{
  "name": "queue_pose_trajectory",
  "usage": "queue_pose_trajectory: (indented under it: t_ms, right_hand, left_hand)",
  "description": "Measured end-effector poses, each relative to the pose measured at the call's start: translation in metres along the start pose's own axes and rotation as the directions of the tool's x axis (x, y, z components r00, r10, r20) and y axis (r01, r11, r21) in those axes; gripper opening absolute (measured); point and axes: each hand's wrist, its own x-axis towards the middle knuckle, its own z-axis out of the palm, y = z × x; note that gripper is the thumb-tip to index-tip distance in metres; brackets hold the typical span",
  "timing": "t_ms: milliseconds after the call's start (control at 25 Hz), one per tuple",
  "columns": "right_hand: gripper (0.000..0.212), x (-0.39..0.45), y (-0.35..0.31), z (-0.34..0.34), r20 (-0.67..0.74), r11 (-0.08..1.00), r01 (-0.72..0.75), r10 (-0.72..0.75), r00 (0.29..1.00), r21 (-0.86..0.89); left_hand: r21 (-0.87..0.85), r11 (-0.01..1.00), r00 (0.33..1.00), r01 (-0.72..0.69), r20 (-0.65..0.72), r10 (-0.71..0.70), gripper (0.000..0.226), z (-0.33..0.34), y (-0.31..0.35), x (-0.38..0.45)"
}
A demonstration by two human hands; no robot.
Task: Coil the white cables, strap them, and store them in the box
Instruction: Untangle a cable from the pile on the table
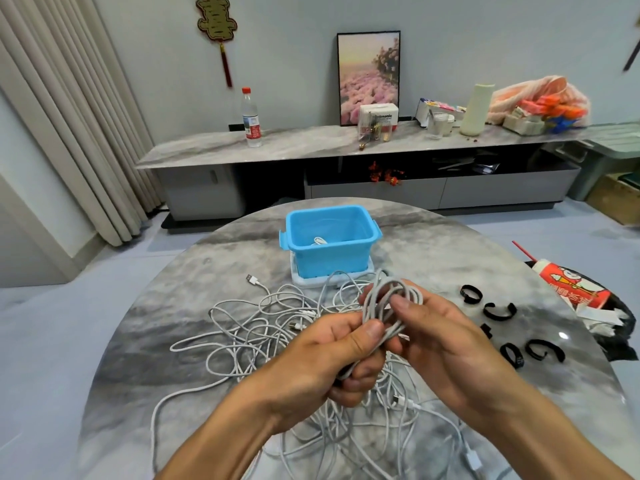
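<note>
Box [332,237] contents mostly hidden

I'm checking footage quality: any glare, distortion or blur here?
Head view: a small glare spot on the glossy table at right; wide-angle bending curves the curtain and the cabinet top; the coiled cable and both hands are sharp.

White cable coil [391,303] held upright; loose cables [263,327] tangled; blue box [330,244] open.

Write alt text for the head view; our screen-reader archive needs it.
Both hands, left hand and right hand, hold a coiled white cable above loose cables on a marble table, near a blue box and black straps.
</note>
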Motion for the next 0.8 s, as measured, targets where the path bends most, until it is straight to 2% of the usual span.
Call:
queue_pose_trajectory:
  t_ms: [80,200,240,320,400,440,520,600,720,800]
  right_hand:
    - [0.024,0.0,-0.002,0.0,0.01,1.0,0.023,-0.023,1.0,-0.007]
    - [0.022,-0.001,-0.004,0.004,-0.021,0.967,0.089,-0.097,0.995,-0.237]
    - [0.024,-0.001,-0.004,0.008,-0.047,0.966,0.098,-0.112,0.993,-0.24]
    - [0.024,-0.004,-0.002,0.015,-0.134,0.996,0.055,-0.064,0.989,-0.072]
    - [0.04,-0.007,0.003,0.02,-0.192,0.99,-0.028,0.054,0.98,0.135]
    - [0.048,-0.008,0.003,0.022,-0.185,0.982,-0.072,0.105,0.977,0.175]
    - [0.053,-0.007,0.001,0.023,-0.173,0.971,-0.12,0.156,0.972,0.207]
    - [0.048,-0.004,-0.002,0.021,-0.188,0.973,-0.118,0.156,0.97,0.198]
    - [0.049,0.002,-0.004,0.017,-0.137,0.977,-0.143,0.165,0.977,0.161]
    - [0.039,0.005,-0.002,0.016,-0.156,0.982,-0.121,0.144,0.977,0.145]
  left_hand:
    - [0.011,1.0,1.0,0.003,0.003,-0.003,0.022,0.002,0.0,-0.001]
    - [0.044,0.999,1.0,-0.03,-0.003,0.03,0.023,0.003,-0.002,-0.001]
    - [0.038,0.999,1.0,-0.031,0.0,0.032,0.023,0.004,-0.002,0.0]
    - [-0.004,1.0,1.0,-0.015,0.021,0.015,0.022,0.009,-0.006,0.002]
    - [-0.061,0.998,0.998,0.01,0.055,-0.007,0.02,0.014,-0.011,0.004]
    - [-0.079,0.997,0.998,0.012,0.07,-0.007,0.019,0.015,-0.013,0.004]
    - [-0.106,0.994,0.996,0.027,0.091,-0.017,0.018,0.016,-0.016,0.005]
    - [-0.128,0.99,0.995,0.064,0.087,-0.053,0.017,0.018,-0.019,0.005]
    - [-0.115,0.988,0.995,0.102,0.036,-0.098,0.017,0.02,-0.024,0.006]
    - [-0.102,0.989,0.994,0.11,-0.003,-0.111,0.018,0.021,-0.025,0.007]
